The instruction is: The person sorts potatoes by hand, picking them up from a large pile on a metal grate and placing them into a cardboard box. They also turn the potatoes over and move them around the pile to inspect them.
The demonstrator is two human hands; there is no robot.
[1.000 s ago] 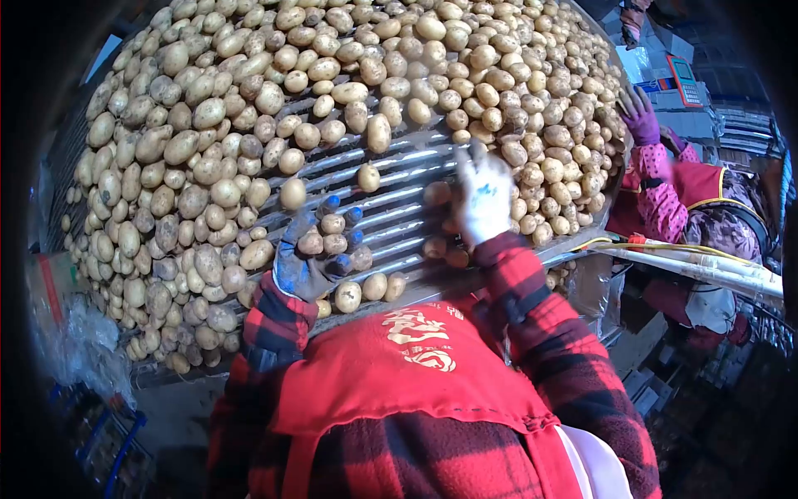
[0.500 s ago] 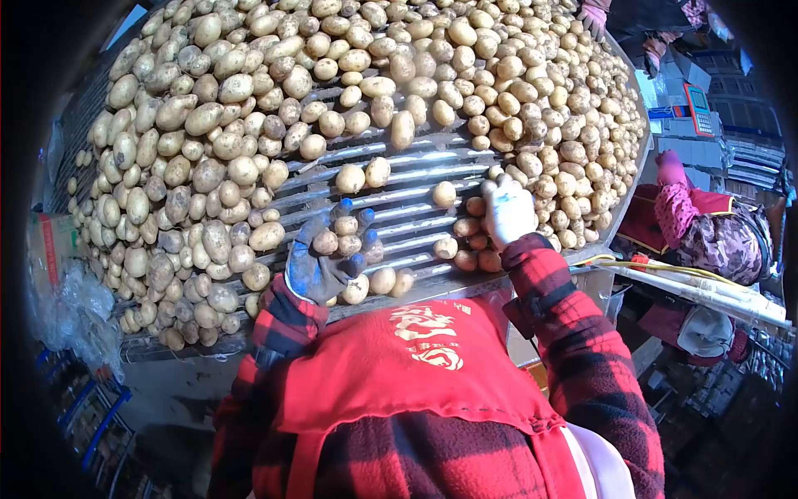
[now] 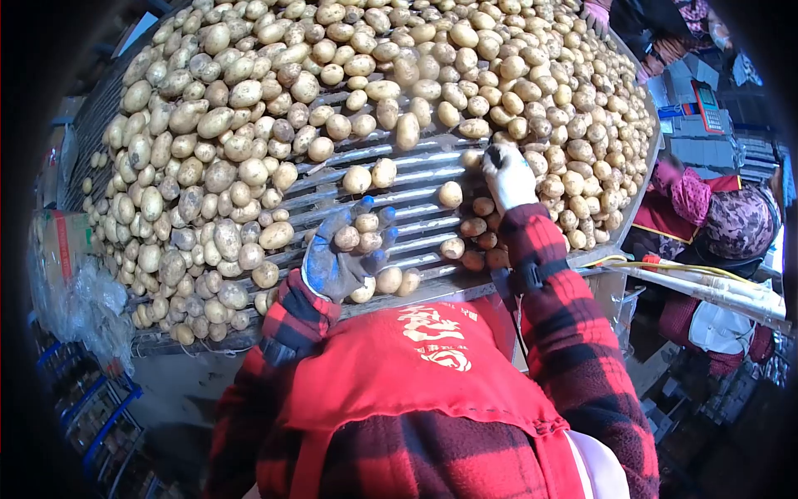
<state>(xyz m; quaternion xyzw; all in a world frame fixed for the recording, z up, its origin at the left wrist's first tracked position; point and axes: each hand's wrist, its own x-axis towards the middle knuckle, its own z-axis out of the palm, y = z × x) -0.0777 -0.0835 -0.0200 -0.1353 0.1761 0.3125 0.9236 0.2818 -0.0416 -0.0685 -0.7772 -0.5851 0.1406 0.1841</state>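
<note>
My left hand [image 3: 339, 254], in a blue and grey glove, is turned palm up with its fingers curled around several small potatoes [image 3: 366, 223]. It rests low over the metal bars of the slatted rack [image 3: 407, 212]. My right hand [image 3: 509, 176], in a white glove with dark fingertips, is closed at the inner edge of the right-hand heap. A potato [image 3: 472, 159] shows at its thumb side; its grip is partly hidden. Loose potatoes [image 3: 473, 227] lie on the bars below that wrist, and a pair [image 3: 397, 281] lies beside my left hand.
Large potato heaps [image 3: 224, 150] cover the left, back and right of the rack. At right are another person's pink sleeve [image 3: 686, 195], a red device with a keypad [image 3: 708, 108], and white pipes [image 3: 706, 287]. Clear plastic wrap [image 3: 96, 308] hangs at left.
My right hand has moved away from me along the heap's edge, and its fingers have curled in. My left hand still cups its potatoes. The view has shifted slightly.
</note>
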